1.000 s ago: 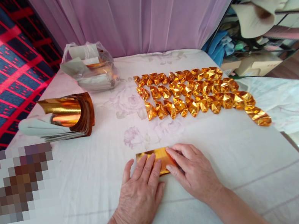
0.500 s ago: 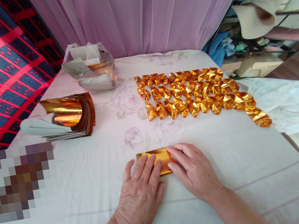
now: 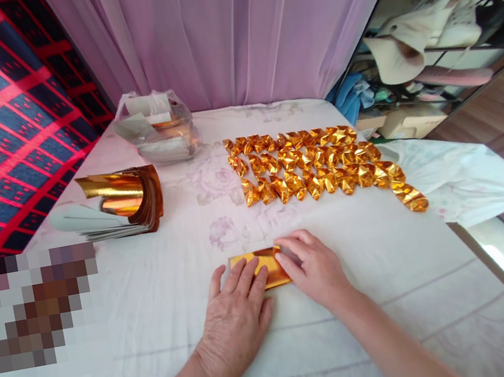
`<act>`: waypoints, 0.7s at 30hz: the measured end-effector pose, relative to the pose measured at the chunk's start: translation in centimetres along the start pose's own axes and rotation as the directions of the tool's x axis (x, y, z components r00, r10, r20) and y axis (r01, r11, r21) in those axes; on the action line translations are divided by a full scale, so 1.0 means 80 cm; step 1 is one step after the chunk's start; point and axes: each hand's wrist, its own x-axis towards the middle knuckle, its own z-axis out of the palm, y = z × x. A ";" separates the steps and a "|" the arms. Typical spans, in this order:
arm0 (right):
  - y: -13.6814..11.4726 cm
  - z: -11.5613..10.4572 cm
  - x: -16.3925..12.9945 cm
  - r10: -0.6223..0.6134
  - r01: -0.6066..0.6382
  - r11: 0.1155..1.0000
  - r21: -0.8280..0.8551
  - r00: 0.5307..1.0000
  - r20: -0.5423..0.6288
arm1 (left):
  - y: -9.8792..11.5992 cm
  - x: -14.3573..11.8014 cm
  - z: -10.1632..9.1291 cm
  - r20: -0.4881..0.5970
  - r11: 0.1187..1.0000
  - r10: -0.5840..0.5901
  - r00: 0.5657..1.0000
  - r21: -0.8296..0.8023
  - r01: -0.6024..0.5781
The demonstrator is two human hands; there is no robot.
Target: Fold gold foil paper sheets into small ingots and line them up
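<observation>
A gold foil paper sheet (image 3: 268, 258), folded into a flat rectangle, lies on the cloth in front of me. My left hand (image 3: 235, 313) rests flat over its left part with the fingers spread. At the right end, my right hand (image 3: 313, 268) has its thumb and fingertips closed on the foil, and the edge there curls up slightly. Beyond my hands, several folded gold foil pieces (image 3: 310, 159) are lined up in rows, the nearest row trailing toward the right.
A bent stack of gold foil sheets (image 3: 152, 196) stands at the left, with a clear plastic bag (image 3: 160, 141) of more sheets behind it. A pale bag (image 3: 468, 180) hangs over the right table edge. Purple curtain (image 3: 205, 34) borders the back; cluttered shelves (image 3: 441, 44) stand right.
The right hand's fingers have shifted slightly on the foil's right end, which now curls up a little. The left hand stays flat on it. The whole view has swung slightly.
</observation>
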 end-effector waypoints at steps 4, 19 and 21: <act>-0.010 -0.013 0.025 0.115 -0.101 0.992 -0.082 0.974 0.193 | -0.001 0.001 0.001 -0.004 1.000 0.008 1.000 -0.003 -0.008; -0.025 -0.029 0.061 0.119 -0.104 0.993 -0.062 0.923 0.366 | -0.003 0.003 0.005 -0.075 1.000 0.031 0.997 -0.002 -0.032; -0.024 -0.025 0.057 0.119 -0.125 0.992 -0.007 0.929 0.349 | -0.004 0.004 0.006 -0.085 0.999 0.033 0.996 -0.007 -0.034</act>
